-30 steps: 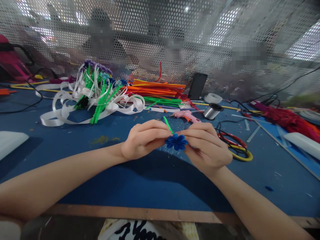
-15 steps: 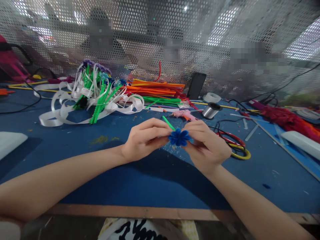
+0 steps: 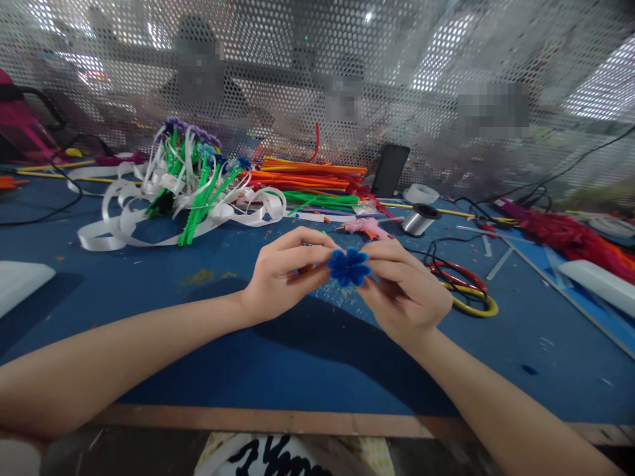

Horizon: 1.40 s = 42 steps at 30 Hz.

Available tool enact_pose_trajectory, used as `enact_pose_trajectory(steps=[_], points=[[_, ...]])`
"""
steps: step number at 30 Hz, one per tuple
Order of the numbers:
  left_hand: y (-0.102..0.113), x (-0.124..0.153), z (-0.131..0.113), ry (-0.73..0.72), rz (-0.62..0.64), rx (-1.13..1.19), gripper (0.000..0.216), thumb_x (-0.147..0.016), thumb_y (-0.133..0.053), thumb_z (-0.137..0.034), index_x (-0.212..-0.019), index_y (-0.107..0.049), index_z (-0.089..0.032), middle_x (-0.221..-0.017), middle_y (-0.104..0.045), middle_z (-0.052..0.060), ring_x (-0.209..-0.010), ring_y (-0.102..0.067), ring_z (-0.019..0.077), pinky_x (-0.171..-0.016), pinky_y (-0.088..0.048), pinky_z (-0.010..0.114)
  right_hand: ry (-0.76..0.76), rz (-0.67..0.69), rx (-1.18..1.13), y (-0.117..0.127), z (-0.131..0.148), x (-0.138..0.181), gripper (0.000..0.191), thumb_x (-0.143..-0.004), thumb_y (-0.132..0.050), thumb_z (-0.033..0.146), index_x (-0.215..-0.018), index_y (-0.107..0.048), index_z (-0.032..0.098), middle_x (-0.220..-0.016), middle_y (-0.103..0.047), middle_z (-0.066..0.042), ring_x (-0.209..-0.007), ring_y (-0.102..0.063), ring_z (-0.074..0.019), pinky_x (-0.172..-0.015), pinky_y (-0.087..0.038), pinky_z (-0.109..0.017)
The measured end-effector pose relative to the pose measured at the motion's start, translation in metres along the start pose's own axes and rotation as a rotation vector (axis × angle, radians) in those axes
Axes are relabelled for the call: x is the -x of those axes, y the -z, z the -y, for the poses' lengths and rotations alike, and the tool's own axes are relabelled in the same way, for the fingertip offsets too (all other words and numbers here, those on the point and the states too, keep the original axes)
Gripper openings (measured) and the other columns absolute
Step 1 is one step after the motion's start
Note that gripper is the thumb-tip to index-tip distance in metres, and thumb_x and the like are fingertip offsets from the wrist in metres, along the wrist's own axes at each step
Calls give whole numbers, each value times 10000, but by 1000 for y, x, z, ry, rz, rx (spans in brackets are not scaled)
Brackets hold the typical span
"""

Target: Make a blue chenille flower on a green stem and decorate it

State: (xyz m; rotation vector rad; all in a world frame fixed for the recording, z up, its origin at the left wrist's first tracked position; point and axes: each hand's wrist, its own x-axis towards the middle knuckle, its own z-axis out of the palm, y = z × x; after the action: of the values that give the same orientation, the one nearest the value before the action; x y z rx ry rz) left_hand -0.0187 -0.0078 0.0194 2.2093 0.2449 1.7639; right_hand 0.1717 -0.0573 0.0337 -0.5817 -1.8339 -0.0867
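A fuzzy blue pipe-cleaner flower (image 3: 349, 267) faces me between my two hands, above the middle of the table. My left hand (image 3: 292, 272) is closed, its fingertips pinching the flower's left side. On the other side my right hand (image 3: 409, 284) is closed too, thumb and fingers at the flower's right petals. Just a bit of the green stem (image 3: 324, 233) shows past my left fingers; the rest is hidden behind the flower and hands. Behind my right hand lies a pink glue gun (image 3: 368, 228).
Finished flowers with green stems (image 3: 201, 198) and white ribbon (image 3: 116, 228) lie back left. Orange pipe cleaners (image 3: 307, 177), a phone (image 3: 390, 170) and a wire spool (image 3: 419, 219) stand along the perforated screen (image 3: 278, 39). Red-and-yellow-handled pliers (image 3: 476, 301) lie to the right.
The flower has tipped to face me more squarely and shifted slightly left. Less of its green stem shows. My right hand has moved a little left with it.
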Motion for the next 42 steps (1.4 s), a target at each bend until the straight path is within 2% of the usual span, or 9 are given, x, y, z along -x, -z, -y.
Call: enact_pose_trajectory(steps=[3, 8, 11, 16, 23, 29, 35, 42], points=[[0, 0, -1, 7, 7, -5, 60, -890, -707, -134, -919, -742, -173, -991, -734, 77, -830, -692, 109, -718, -571, 202, -68, -30, -76, -1, -1, 2, 330, -780, -718, -2, -1031, -724, 212, -955, -736, -63, -920, -683, -221, -810, -558, -398], [-3, 0, -3, 74, -9, 65, 109, -869, -734, -141, -973, -734, -172, -971, -727, 64, -686, -633, 66, -549, -505, 142, -110, -42, -154, -3, -2, 2, 360, -795, -707, 7, -1084, -734, 219, -918, -740, -47, -902, -678, -218, -824, -549, -400], [-4, 1, -2, 105, -18, 141, 135, -869, -728, -132, -999, -711, -164, -985, -722, 69, -697, -626, 71, -534, -502, 142, -108, -26, -136, -2, -2, 1, 384, -800, -698, -2, -1107, -739, 225, -912, -734, -46, -893, -672, -217, -828, -545, -407], [-4, 2, 0, 55, -8, 110, 113, -872, -720, -122, -978, -707, -159, -992, -728, 77, -683, -612, 63, -538, -497, 138, -98, 25, -111, 2, -1, 0, 364, -817, -690, 0, -1092, -740, 234, -930, -724, -49, -904, -666, -213, -845, -544, -409], [0, 1, 3, -40, 34, 42, 135, -874, -719, -123, -1002, -700, -163, -987, -728, 71, -727, -637, 75, -565, -511, 139, -95, 10, -125, 2, -4, 1, 351, -823, -707, 16, -1073, -747, 258, -977, -738, -44, -926, -680, -206, -852, -556, -396], [-1, 1, 7, -22, 18, 26, 85, -883, -715, -149, -966, -709, -169, -975, -734, 65, -725, -649, 76, -539, -502, 129, -97, 12, -96, -1, -8, 0, 326, -812, -716, 14, -1023, -759, 258, -943, -757, -38, -881, -702, -202, -803, -574, -385], [1, 1, 8, -51, 32, 11, 74, -900, -702, -169, -974, -698, -163, -953, -730, 76, -798, -678, 106, -608, -532, 163, 7, 45, -85, 1, -9, -3, 307, -817, -701, 33, -1044, -751, 232, -899, -755, -56, -831, -708, -208, -787, -581, -404], [1, 2, 9, -66, 53, -15, 79, -896, -686, -129, -973, -683, -147, -943, -724, 81, -800, -670, 110, -599, -524, 164, -86, 24, -107, -1, -9, 0, 229, -830, -724, 82, -1009, -741, 224, -895, -737, -55, -845, -683, -202, -765, -571, -382]])
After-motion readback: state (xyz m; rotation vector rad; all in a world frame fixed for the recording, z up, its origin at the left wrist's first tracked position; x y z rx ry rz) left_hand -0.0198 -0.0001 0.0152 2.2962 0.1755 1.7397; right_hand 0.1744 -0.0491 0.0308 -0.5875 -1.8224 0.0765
